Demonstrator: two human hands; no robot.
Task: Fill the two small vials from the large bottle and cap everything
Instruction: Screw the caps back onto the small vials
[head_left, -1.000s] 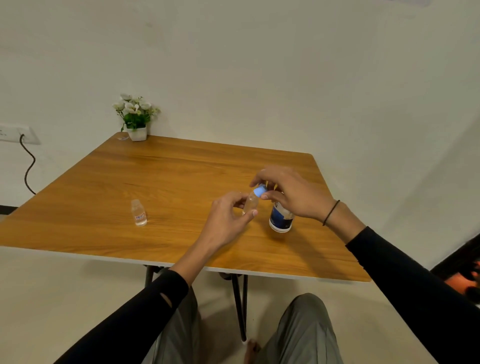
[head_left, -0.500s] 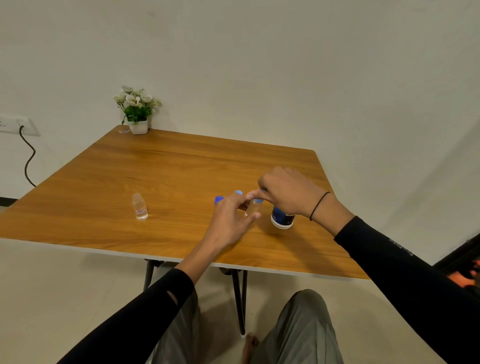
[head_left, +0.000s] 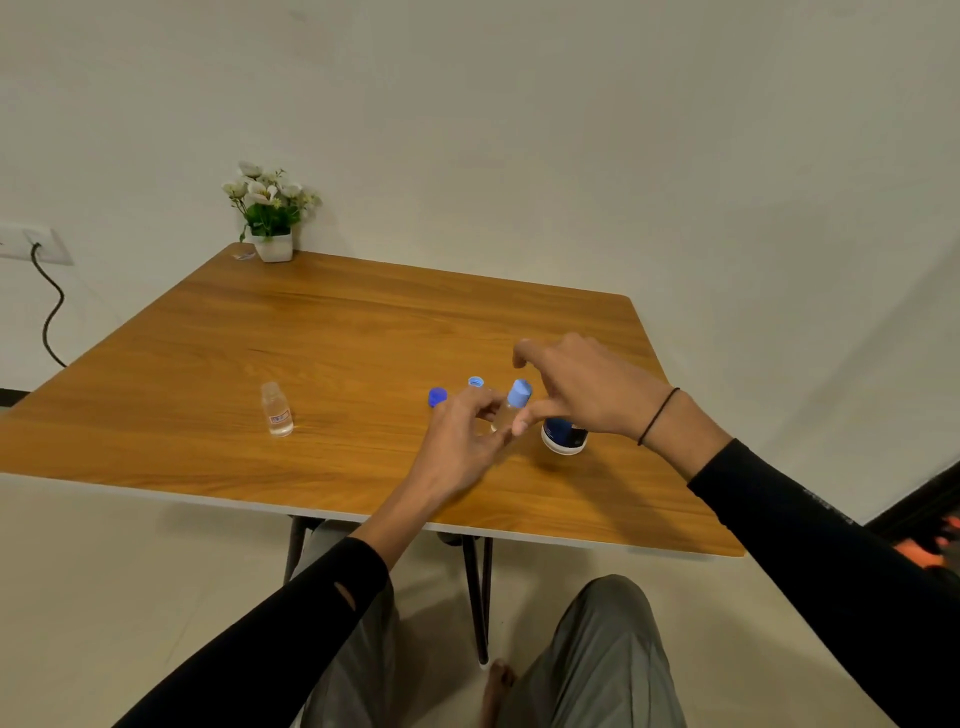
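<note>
The left hand (head_left: 467, 441) holds a small vial (head_left: 505, 413) above the surface (head_left: 363, 338), tilted, its light blue cap (head_left: 519, 392) pointing up and to the right. The right hand (head_left: 582, 387) is spread loosely just beside the cap, over the large bottle (head_left: 563, 439). A second vial (head_left: 277, 409) stands upright, well apart to the left.

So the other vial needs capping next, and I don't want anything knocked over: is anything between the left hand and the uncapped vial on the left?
Nothing visible: bare table lies between the left hand and the uncapped vial.
</note>
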